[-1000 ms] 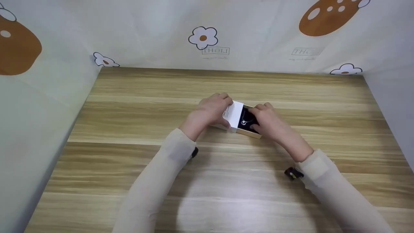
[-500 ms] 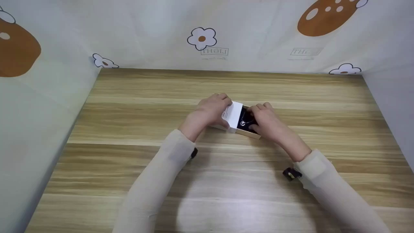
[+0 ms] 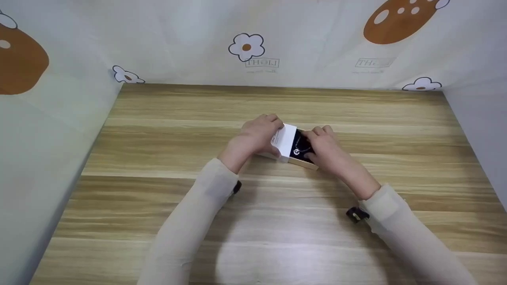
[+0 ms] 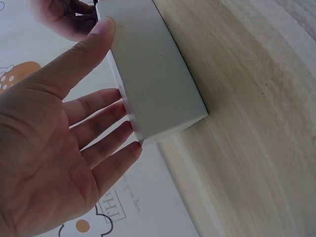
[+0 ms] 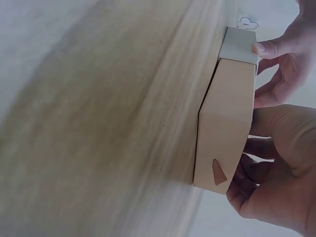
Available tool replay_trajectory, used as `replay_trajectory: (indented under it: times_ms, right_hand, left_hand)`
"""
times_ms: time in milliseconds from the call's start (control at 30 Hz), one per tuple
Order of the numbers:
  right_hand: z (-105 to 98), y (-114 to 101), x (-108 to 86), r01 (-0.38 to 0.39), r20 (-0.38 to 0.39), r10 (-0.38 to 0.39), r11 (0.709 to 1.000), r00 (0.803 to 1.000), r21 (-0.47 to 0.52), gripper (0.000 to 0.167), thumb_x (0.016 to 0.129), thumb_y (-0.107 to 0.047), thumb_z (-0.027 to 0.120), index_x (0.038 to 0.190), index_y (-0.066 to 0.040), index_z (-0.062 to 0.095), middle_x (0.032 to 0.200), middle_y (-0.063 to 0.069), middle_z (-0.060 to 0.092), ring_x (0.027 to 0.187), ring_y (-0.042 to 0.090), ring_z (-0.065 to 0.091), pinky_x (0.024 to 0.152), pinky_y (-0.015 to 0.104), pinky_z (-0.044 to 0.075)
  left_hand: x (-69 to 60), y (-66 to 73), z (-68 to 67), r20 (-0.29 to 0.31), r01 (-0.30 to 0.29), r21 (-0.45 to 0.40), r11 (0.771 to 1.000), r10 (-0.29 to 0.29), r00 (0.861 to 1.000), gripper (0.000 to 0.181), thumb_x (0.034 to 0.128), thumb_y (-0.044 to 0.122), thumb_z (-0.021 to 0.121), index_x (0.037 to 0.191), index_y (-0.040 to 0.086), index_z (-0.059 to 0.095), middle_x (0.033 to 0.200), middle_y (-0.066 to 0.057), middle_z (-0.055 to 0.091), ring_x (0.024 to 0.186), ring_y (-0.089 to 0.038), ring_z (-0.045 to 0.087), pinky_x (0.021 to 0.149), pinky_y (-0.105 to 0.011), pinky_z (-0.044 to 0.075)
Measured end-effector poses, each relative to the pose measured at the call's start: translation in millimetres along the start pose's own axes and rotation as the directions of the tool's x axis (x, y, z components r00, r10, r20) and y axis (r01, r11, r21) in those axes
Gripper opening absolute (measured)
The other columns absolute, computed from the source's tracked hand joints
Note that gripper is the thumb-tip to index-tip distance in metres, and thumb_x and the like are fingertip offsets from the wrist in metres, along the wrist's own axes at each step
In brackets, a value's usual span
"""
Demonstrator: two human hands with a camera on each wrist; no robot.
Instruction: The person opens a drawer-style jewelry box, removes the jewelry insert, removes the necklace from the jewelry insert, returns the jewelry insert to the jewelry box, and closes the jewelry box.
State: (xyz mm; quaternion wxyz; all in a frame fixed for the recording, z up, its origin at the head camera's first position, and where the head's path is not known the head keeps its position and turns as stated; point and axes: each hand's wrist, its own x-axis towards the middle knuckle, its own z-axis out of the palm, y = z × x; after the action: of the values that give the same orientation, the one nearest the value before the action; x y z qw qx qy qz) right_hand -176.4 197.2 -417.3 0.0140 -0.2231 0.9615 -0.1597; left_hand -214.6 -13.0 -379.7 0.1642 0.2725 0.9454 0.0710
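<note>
A white box sleeve point(image 3: 286, 140) with small print on top lies on the table, with a tan drawer point(image 5: 224, 111) partly out of its right end. Inside the drawer a black insert point(image 3: 300, 136) carries a necklace point(image 3: 296, 151) with a thin chain and a small shiny pendant. My left hand point(image 3: 259, 134) grips the sleeve, thumb on the near side, fingertips along the far edge. Over the drawer's right end, the fingers of my right hand point(image 3: 326, 148) bend down into it at the insert. The right fingertips are hidden behind the drawer wall, so whether they pinch anything does not show.
The wood-grain table point(image 3: 253, 221) is bounded at the back and sides by pale cloth point(image 3: 178, 43) printed with flowers and orange shapes. A dark wrist camera point(image 3: 357, 214) sits at the right cuff, another dark camera point(image 3: 237, 187) at the left.
Left hand and box sleeve hold still. The right fingers shift only slightly over the insert, and the chain shows a little more of its loop. The drawer stays equally far out.
</note>
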Motion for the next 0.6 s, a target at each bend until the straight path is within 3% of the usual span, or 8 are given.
replay_trajectory:
  times_ms: [367,600]
  right_hand:
    - [0.7,2.2,-1.4,0.028,-0.059,-0.026,0.999,0.998,0.035,0.050,0.079,-0.005,0.080,0.122,0.006,0.057,0.117,0.024,0.057,0.109,0.041,0.050,0.101,0.051,0.043]
    - [-4.4,2.2,-1.1,0.025,-0.041,-0.024,0.999,0.999,0.029,0.051,0.080,-0.009,0.081,0.124,0.000,0.057,0.119,0.021,0.061,0.112,0.040,0.053,0.102,0.053,0.043]
  left_hand:
    - [-1.0,-0.7,0.5,-0.002,0.001,-0.013,1.000,-0.001,1.000,0.080,0.0746,0.042,0.086,0.140,0.012,0.050,0.142,-0.004,0.049,0.131,-0.026,0.048,0.104,-0.042,0.049]
    - [0.0,-1.2,1.4,-0.010,-0.010,-0.012,1.000,0.010,1.000,0.077,0.0756,0.040,0.085,0.139,0.012,0.051,0.140,-0.005,0.050,0.130,-0.027,0.049,0.105,-0.042,0.048]
